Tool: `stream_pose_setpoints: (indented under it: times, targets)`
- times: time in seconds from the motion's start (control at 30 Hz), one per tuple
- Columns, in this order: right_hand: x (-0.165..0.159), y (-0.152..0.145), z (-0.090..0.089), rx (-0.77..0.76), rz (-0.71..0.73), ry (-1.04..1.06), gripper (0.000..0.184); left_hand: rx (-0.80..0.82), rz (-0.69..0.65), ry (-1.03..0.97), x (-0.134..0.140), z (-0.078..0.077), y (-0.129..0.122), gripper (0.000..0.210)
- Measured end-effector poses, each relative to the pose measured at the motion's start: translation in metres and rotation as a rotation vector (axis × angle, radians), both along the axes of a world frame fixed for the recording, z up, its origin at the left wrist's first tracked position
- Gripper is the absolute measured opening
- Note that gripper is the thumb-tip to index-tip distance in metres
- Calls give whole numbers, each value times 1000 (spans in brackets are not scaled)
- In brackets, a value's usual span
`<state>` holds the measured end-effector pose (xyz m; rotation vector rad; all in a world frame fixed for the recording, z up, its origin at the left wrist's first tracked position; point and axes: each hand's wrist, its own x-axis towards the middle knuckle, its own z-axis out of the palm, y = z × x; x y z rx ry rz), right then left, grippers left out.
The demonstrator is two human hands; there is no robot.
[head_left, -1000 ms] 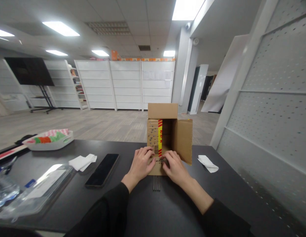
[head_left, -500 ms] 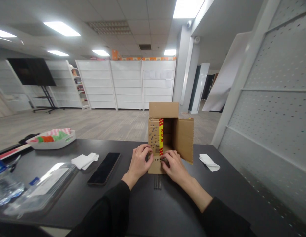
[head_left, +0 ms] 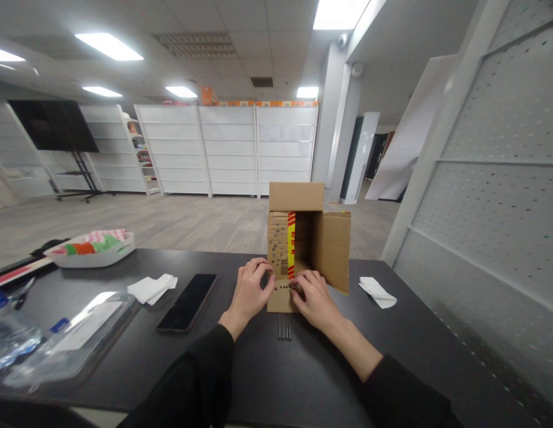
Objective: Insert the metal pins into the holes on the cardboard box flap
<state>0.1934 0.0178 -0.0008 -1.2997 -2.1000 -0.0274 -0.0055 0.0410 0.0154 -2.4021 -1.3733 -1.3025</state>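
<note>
With work apparently midway, dark dots [head_left: 284, 287] lined the cardboard box [head_left: 277, 232]'s lower flap [head_left: 281, 302] between left hand [head_left: 252, 289] and right hand [head_left: 315, 297], both nearly pinched, any hold indiscernible, while four metal fasteners [head_left: 284, 327] lay loose on the table [head_left: 294, 380].

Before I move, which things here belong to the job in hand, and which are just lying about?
Apparently in the job:
cardboard box, left hand and right hand by its flap
thin metal rods

Apparently just lying about:
phone
white tissues
white basket
clear plastic case
bottle
</note>
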Motion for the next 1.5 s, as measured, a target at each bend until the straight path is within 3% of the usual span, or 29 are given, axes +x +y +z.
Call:
stream_pose_setpoints:
  times: [1.5]
  targets:
    - [-5, 7, -5, 23, -31, 29, 9, -6, 10, -59, -1, -1, 3, 11]
